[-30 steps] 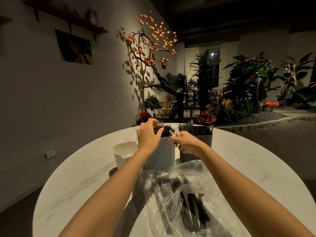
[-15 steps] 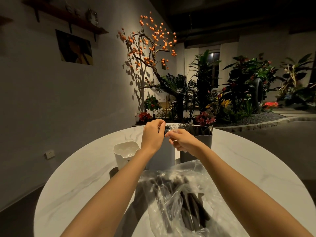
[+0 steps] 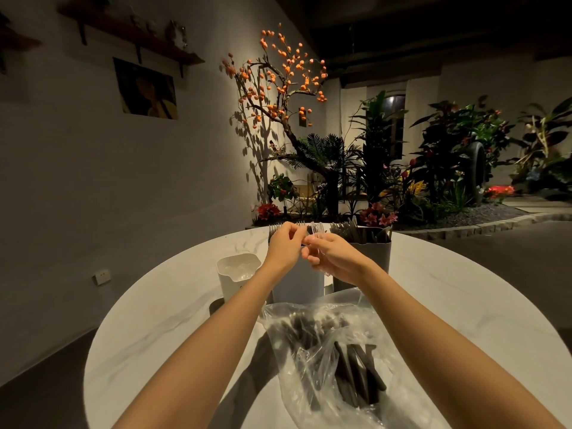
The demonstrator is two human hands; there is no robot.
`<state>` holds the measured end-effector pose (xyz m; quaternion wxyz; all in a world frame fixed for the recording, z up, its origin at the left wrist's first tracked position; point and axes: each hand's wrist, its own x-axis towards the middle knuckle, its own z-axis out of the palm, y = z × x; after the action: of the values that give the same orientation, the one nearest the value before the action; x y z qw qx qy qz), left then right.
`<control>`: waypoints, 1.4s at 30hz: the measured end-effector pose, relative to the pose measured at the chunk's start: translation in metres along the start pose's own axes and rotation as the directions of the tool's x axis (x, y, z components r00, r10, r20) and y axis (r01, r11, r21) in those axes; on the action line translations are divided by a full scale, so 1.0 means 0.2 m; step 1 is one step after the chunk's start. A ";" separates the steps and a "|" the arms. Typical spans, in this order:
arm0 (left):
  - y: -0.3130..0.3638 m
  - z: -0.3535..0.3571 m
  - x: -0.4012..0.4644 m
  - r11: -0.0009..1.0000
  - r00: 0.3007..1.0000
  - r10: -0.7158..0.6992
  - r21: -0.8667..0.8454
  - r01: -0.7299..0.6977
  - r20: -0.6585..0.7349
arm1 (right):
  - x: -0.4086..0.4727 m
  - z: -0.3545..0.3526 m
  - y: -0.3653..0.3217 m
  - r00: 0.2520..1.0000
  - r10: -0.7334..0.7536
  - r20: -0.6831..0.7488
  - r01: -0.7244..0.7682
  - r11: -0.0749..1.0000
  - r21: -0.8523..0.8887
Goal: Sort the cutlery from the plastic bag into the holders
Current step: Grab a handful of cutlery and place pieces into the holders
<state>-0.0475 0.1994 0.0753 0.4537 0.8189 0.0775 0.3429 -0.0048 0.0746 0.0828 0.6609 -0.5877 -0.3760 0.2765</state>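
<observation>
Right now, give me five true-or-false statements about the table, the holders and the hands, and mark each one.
1. The plastic bag still holds dark cutlery. True.
2. The white holder stands right of the two grey ones. False: it stands to their left.
3. Both hands, left and right, are raised by the middle grey holder. True.
4. The right grey holder is empty. False: dark cutlery stands in it.
5. The table is square. False: it is round.

Dim room, warm spotlight on the orange-berried tree (image 3: 278,85) at upper centre, hard branch shadows on the wall (image 3: 93,181) behind it. Table top (image 3: 464,298) lit from above (forearm shadows bottom centre); corners dark, wide-angle bending at edges.
</observation>
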 end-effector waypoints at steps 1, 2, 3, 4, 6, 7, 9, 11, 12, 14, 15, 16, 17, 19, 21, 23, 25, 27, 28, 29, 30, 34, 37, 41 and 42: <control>0.00 0.00 0.00 1.000 1.000 -0.010 -0.012 0.010 -0.020 | 0.00 0.01 0.00 1.000 0.014 -0.021 -0.014 1.000 -0.009; 0.00 0.00 0.00 0.999 0.999 -0.025 -0.032 0.024 -0.045 | -0.01 0.01 0.00 0.998 0.031 -0.048 -0.033 0.999 -0.039; 0.00 -0.01 0.00 0.997 0.997 -0.046 -0.064 0.042 -0.069 | -0.01 0.02 -0.01 0.996 0.052 -0.074 -0.057 0.996 -0.075; -0.01 -0.01 0.01 0.993 0.994 -0.066 -0.100 0.057 -0.086 | -0.01 0.02 0.00 0.993 0.072 -0.093 -0.082 0.991 -0.102; -0.01 -0.02 0.00 0.986 0.993 -0.076 -0.154 0.062 -0.090 | -0.02 0.02 0.00 0.989 0.102 -0.105 -0.112 0.989 -0.095; -0.01 -0.03 0.00 0.984 0.994 -0.072 -0.171 0.058 -0.079 | -0.02 0.01 0.00 0.989 0.109 -0.102 -0.117 0.991 -0.072; -0.01 -0.04 -0.02 0.981 0.997 -0.057 -0.188 0.046 -0.050 | -0.03 0.02 0.00 0.989 0.117 -0.093 -0.121 0.992 -0.046; -0.02 -0.05 -0.02 0.986 0.998 -0.037 -0.165 0.030 -0.041 | -0.04 0.03 0.00 0.989 0.129 -0.070 -0.133 0.990 -0.049; -0.02 -0.05 -0.03 0.990 0.999 -0.029 -0.141 0.023 -0.038 | -0.04 0.03 0.00 0.989 0.137 -0.052 -0.140 0.989 -0.052; -0.04 -0.05 -0.02 0.995 0.999 -0.023 -0.095 0.019 -0.035 | -0.05 0.04 0.00 0.988 0.155 -0.014 -0.155 0.987 -0.039; -0.05 -0.05 -0.02 0.997 0.999 -0.024 -0.077 0.021 -0.034 | -0.05 0.04 0.00 0.987 0.162 0.002 -0.162 0.986 -0.026; -0.04 -0.06 -0.02 0.998 0.999 -0.030 -0.063 0.029 -0.027 | -0.05 0.04 0.00 0.986 0.167 0.010 -0.167 0.986 -0.017; -0.04 -0.06 -0.02 0.998 0.999 -0.036 -0.055 0.036 -0.009 | -0.05 0.04 0.01 0.986 0.169 0.013 -0.168 0.986 -0.014; -0.02 -0.07 -0.02 0.997 0.998 -0.042 -0.065 0.045 0.049 | -0.03 0.04 0.02 0.987 0.158 0.025 -0.158 0.988 -0.003; 0.00 -0.09 -0.03 0.996 0.993 -0.031 -0.076 0.040 0.117 | -0.02 0.04 0.03 0.989 0.137 0.054 -0.137 0.991 0.006; 0.00 -0.10 -0.04 0.999 0.986 -0.010 -0.043 0.018 0.169 | -0.03 0.03 0.03 0.988 0.124 0.086 -0.124 0.992 -0.013; -0.01 -0.11 -0.03 0.999 0.978 0.011 -0.033 -0.004 0.207 | -0.04 0.02 0.04 0.986 0.132 0.105 -0.128 0.991 -0.041; 0.00 -0.11 -0.03 0.999 0.974 0.034 -0.023 -0.029 0.226 | -0.04 0.01 0.04 0.982 0.145 0.120 -0.136 0.988 -0.077; 0.01 -0.11 -0.02 0.999 0.973 0.043 0.010 -0.047 0.227 | -0.03 0.00 0.05 0.980 0.153 0.131 -0.141 0.985 -0.098; 0.02 -0.11 -0.02 0.997 0.972 0.053 0.044 -0.065 0.231 | -0.04 0.00 0.05 0.976 0.163 0.143 -0.147 0.982 -0.116; 0.04 -0.11 -0.03 0.995 0.969 0.053 0.074 -0.073 0.243 | -0.04 0.00 0.05 0.973 0.173 0.156 -0.153 0.979 -0.131; 0.05 -0.10 -0.04 0.983 0.938 0.019 0.164 -0.080 0.345 | -0.05 0.02 0.06 0.959 0.206 0.194 -0.172 0.969 -0.180; 0.04 -0.10 -0.03 0.975 0.921 0.042 0.185 -0.122 0.386 | -0.05 0.03 0.07 0.954 0.216 0.208 -0.172 0.962 -0.211; 0.02 -0.10 -0.01 0.978 0.927 0.015 0.187 -0.092 0.375 | -0.04 0.01 0.09 0.953 0.234 0.194 -0.190 0.956 -0.222; 0.01 -0.11 -0.01 0.976 0.935 0.015 0.197 -0.090 0.354 | -0.04 0.01 0.10 0.954 0.236 0.186 -0.194 0.956 -0.221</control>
<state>-0.0624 0.2130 0.0830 0.3618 0.9119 0.0094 0.1937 -0.0085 0.0722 0.0624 0.5207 -0.6562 -0.4032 0.3684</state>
